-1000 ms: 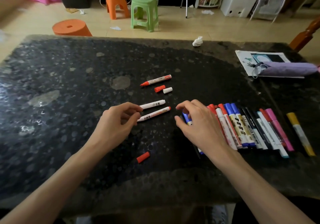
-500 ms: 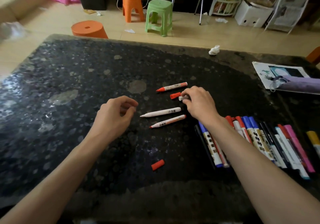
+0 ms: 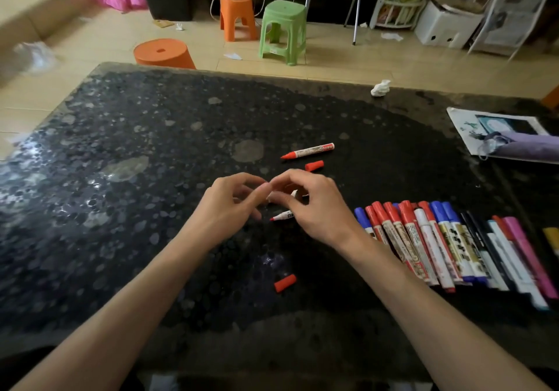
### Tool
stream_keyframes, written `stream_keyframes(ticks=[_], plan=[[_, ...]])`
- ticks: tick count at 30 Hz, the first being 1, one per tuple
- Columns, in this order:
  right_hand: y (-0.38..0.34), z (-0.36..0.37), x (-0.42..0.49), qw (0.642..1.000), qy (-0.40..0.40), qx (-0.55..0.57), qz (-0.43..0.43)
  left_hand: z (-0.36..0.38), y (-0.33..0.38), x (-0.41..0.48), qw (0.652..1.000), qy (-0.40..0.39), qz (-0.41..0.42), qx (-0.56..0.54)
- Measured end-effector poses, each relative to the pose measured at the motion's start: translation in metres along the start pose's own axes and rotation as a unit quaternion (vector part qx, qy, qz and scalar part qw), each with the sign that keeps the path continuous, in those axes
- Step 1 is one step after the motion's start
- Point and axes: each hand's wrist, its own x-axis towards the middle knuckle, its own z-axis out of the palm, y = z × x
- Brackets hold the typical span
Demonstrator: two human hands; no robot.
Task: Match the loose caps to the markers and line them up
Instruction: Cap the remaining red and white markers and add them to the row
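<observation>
My left hand [image 3: 230, 209] and my right hand [image 3: 314, 209] meet fingertip to fingertip at the table's middle. Between them they pinch a white marker and its white cap [image 3: 293, 193]; only small white bits show between the fingers. A white marker with a red tip [image 3: 281, 216] lies on the table, half under my right hand. Beyond the hands lie an uncapped red marker [image 3: 308, 151] and a loose red cap [image 3: 314, 166]. Another red cap [image 3: 285, 282] lies nearer me. A row of capped markers [image 3: 438, 239] lies side by side at the right.
The black stone table [image 3: 121, 209] bears a crumpled white tissue [image 3: 380, 88] at the far edge, and a printed sheet [image 3: 496, 127] with a purple pouch [image 3: 526, 148] at the right. A yellow marker [image 3: 552, 236] lies at the frame's right edge. Stools stand on the floor beyond.
My right hand took the white cap from beside the red cap and brought it back to the middle. My left hand moved right to meet it. The white marker is off the table.
</observation>
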Motion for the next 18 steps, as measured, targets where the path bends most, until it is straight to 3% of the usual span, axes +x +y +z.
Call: stream_keyframes(ticks=[4, 6, 9, 11, 14, 18], plan=[[0.003, 0.002, 0.0, 0.998, 0.024, 0.043, 0.039, -0.008, -0.004, 0.0, 0.999, 0.042, -0.01, 0.016], [0.016, -0.005, 0.008, 0.995, 0.036, -0.071, 0.065, -0.014, -0.007, 0.0, 0.997, 0.075, -0.027, -0.007], [0.028, -0.008, 0.019, 0.962, -0.042, -0.255, 0.091, -0.018, -0.011, 0.001, 0.995, 0.089, -0.038, -0.017], [0.032, -0.006, 0.027, 0.943, -0.085, -0.309, 0.094, -0.017, -0.011, 0.001, 0.996, 0.083, -0.037, -0.012], [0.031, -0.005, 0.034, 0.935, -0.105, -0.326, 0.088, -0.018, -0.009, -0.001, 0.996, 0.07, -0.041, -0.033], [0.024, -0.018, 0.018, 0.956, -0.05, -0.278, 0.075, -0.021, -0.008, -0.003, 0.995, 0.062, -0.049, -0.056]])
